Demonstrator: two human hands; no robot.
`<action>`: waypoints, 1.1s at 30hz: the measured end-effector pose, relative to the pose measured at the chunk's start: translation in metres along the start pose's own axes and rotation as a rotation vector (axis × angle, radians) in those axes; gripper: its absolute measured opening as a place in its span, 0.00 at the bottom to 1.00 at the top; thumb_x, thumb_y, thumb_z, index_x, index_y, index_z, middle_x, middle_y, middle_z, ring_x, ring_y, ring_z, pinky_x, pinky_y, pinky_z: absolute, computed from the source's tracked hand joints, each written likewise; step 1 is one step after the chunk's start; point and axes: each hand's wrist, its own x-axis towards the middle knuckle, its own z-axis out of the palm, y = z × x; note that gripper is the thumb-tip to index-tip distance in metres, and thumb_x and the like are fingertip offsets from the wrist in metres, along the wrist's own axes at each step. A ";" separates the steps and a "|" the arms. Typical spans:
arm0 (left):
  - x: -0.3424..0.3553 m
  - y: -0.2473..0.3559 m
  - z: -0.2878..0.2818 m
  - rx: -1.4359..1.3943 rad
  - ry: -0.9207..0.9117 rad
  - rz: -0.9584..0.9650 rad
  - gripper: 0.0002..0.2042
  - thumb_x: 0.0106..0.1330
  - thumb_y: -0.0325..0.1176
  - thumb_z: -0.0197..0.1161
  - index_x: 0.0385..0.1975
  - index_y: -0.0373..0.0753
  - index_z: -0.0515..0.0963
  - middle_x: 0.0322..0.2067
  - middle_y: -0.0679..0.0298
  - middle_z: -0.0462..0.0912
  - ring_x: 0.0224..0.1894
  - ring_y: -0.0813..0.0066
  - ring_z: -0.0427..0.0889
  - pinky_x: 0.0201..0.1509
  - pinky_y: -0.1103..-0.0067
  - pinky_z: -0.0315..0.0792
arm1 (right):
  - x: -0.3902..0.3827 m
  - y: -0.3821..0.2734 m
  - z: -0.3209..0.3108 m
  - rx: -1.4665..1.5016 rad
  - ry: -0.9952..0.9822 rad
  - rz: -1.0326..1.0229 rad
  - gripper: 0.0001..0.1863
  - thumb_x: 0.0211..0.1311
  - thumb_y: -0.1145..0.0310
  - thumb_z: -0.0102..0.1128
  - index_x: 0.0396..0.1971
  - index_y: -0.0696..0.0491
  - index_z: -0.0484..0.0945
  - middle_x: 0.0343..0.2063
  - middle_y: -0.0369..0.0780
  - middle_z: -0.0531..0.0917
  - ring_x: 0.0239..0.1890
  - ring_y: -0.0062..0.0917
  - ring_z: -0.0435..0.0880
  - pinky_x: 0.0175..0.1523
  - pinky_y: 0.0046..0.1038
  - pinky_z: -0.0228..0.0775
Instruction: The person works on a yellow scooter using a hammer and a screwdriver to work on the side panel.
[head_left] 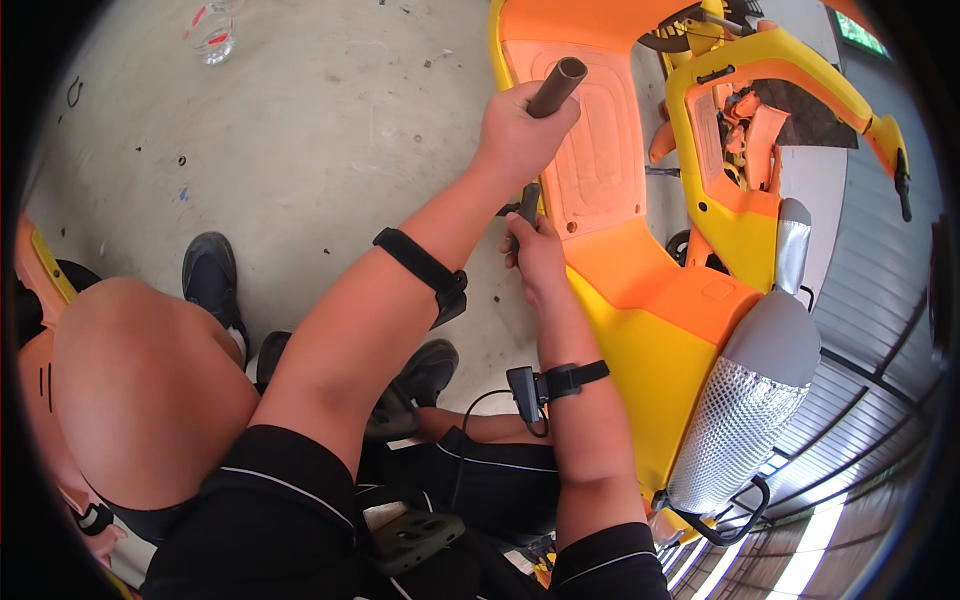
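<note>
My left hand (525,130) is closed around a dark hollow tube (557,88), whose open end points up past my thumb. It is held in front of the orange footboard (600,140) of a yellow and orange scooter (640,370). Nearer to me, my right hand (537,250) is wrapped around a dark tool handle (530,203) beside the footboard's left edge. Whether the tube and the handle are one tool I cannot tell, as my left hand and forearm hide the space between. The handle's working end is also hidden.
A second yellow and orange scooter (770,55) stands to the right. Silver wrapping covers the near scooter's seat (745,430). On the concrete floor (330,110) are a clear plastic bottle (213,38) and small scattered bits. A bare knee (140,380) and dark shoes (210,275) are at the left.
</note>
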 end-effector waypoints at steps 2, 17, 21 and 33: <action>-0.003 -0.004 0.005 -0.007 -0.006 -0.022 0.14 0.61 0.34 0.65 0.17 0.35 0.71 0.15 0.75 0.66 0.20 0.87 0.63 0.23 0.81 0.62 | 0.000 0.010 0.000 -0.035 0.028 -0.021 0.11 0.65 0.63 0.59 0.35 0.55 0.71 0.25 0.35 0.75 0.23 0.20 0.75 0.24 0.25 0.65; -0.004 -0.016 0.018 -0.034 0.100 0.112 0.11 0.58 0.30 0.65 0.17 0.34 0.72 0.14 0.72 0.67 0.20 0.86 0.64 0.23 0.80 0.63 | -0.099 0.012 -0.006 0.103 -0.042 0.314 0.11 0.63 0.66 0.57 0.37 0.57 0.70 0.26 0.39 0.76 0.17 0.24 0.75 0.18 0.25 0.63; -0.011 -0.015 0.028 0.018 0.122 0.158 0.11 0.57 0.30 0.64 0.17 0.34 0.72 0.14 0.72 0.67 0.19 0.86 0.65 0.22 0.79 0.64 | -0.085 0.010 -0.016 0.135 -0.010 0.261 0.10 0.63 0.66 0.57 0.36 0.56 0.70 0.25 0.39 0.75 0.16 0.22 0.72 0.17 0.25 0.59; -0.017 -0.033 0.068 0.530 0.215 0.548 0.12 0.50 0.42 0.70 0.16 0.43 0.77 0.19 0.59 0.78 0.24 0.54 0.79 0.26 0.67 0.72 | -0.050 0.041 0.004 0.519 -0.005 0.029 0.08 0.63 0.68 0.57 0.36 0.57 0.71 0.29 0.38 0.78 0.20 0.21 0.76 0.22 0.23 0.65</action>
